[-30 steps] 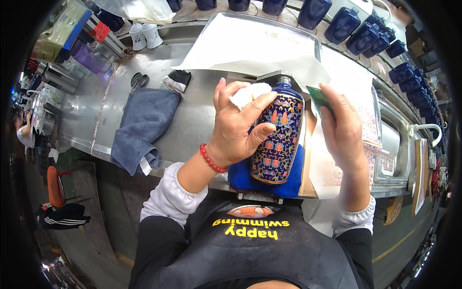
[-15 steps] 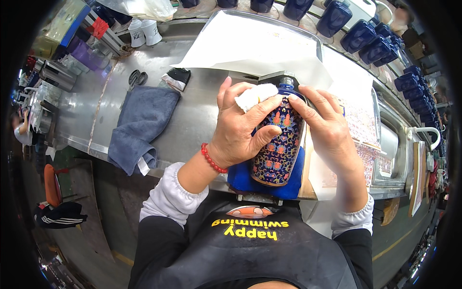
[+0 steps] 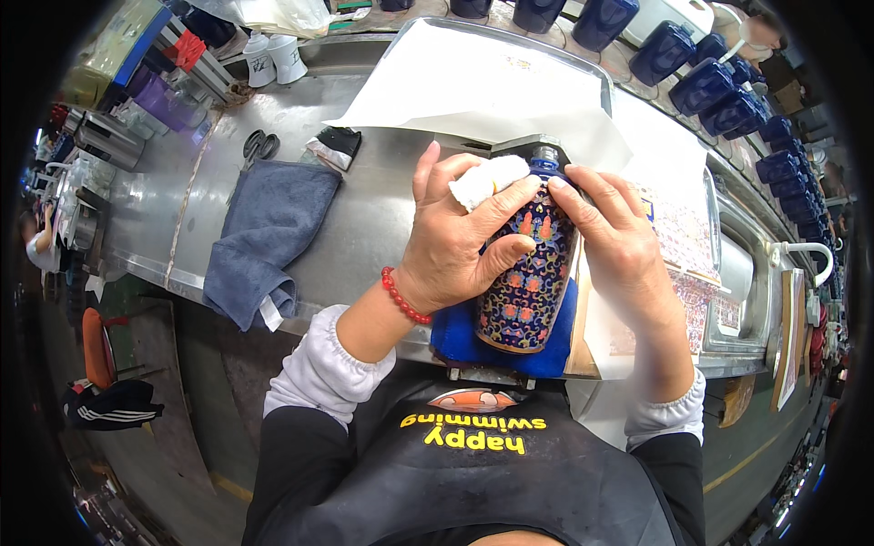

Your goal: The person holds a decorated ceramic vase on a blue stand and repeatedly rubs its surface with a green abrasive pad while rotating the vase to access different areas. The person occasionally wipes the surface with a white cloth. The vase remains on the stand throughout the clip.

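Observation:
A dark blue bottle (image 3: 521, 309) with a colourful floral pattern lies tilted on a blue cloth pad (image 3: 455, 344), its neck pointing away from me. My left hand (image 3: 455, 232) holds a wadded white cloth (image 3: 487, 182) between its fingers. Its index finger touches the bottle's shoulder, and its thumb lies over the patterned side. My right hand (image 3: 624, 241) is open, with fingers stretched out and fingertips resting on the bottle's shoulder beside the left index finger. The underside of the bottle is hidden.
A grey-blue towel (image 3: 273, 227) and black scissors (image 3: 260, 146) lie left on the metal bench. White sheets (image 3: 492, 82) cover a tray behind the bottle. Patterned sheets (image 3: 683, 237) and a sink (image 3: 736, 259) are at right. Several plain blue bottles (image 3: 662, 55) line the far edge.
The row of plain blue bottles along the far edge has shifted leftward. Both hands and the patterned bottle stay almost in place, with only a very slight shift.

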Demonstrator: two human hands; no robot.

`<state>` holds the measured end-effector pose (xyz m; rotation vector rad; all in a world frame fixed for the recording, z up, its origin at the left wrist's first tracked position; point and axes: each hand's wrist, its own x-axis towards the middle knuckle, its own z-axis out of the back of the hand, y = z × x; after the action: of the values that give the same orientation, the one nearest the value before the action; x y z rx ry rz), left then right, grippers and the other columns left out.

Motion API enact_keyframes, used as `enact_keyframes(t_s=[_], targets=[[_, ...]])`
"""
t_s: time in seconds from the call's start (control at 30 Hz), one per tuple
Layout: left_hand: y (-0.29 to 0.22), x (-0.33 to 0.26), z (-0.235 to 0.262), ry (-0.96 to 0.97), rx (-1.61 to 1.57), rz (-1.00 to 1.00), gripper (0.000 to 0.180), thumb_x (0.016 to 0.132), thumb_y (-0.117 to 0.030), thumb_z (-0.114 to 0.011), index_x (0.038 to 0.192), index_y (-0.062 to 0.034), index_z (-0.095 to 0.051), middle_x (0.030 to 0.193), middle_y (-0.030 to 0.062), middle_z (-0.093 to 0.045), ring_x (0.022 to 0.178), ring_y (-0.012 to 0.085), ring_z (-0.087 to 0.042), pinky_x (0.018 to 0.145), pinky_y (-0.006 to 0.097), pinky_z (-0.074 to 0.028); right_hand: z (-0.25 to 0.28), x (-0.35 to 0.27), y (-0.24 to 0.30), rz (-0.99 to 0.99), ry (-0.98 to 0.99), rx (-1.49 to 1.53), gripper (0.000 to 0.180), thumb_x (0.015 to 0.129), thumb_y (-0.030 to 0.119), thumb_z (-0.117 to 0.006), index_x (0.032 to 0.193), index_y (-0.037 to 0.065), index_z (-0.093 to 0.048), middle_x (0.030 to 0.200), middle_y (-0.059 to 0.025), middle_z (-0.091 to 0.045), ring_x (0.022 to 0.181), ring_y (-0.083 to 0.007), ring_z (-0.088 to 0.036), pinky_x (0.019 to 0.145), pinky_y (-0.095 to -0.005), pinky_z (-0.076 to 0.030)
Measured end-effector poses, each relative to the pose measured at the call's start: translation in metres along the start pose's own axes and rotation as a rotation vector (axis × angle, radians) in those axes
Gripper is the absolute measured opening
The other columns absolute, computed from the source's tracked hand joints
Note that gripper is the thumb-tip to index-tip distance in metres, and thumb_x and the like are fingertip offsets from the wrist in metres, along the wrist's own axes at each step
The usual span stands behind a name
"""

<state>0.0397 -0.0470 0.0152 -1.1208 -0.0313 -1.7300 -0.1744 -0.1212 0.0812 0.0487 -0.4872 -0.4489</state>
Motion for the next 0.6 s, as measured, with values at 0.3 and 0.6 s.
enact_keyframes(t_s=[0.3, 0.6], targets=[[0.0013, -0.0013, -0.001, 0.004, -0.039, -0.005, 0.062, 0.1, -0.062, -0.052, 0.131, -0.0116, -0.071, 0.127, 0.009, -0.067, 0.125, 0.0293, -0.048, 0.12, 0.06, -0.013, -0.0035, -0.0027, 0.0005, -0.033, -0.042, 0.054, 0.062, 0.072, -0.014, -0.062, 0.132, 0.003, -0.064, 0.128, -0.0199, -0.063, 0.116, -0.0399, -0.06, 0.099, -0.047, -0.052], [-0.0005, -0.0016, 0.0005, -0.026, 0.011, -0.066, 0.07, 0.101, -0.064, -0.048, 0.135, -0.0058, -0.065, 0.127, 0.0091, -0.07, 0.12, 0.0286, -0.055, 0.122, 0.054, -0.017, -0.0054, -0.0098, -0.0039, -0.043, -0.037, 0.041, 0.061, 0.073, -0.018, -0.058, 0.13, -0.001, -0.063, 0.128, -0.0206, -0.064, 0.117, -0.0403, -0.06, 0.102, -0.048, -0.051]])
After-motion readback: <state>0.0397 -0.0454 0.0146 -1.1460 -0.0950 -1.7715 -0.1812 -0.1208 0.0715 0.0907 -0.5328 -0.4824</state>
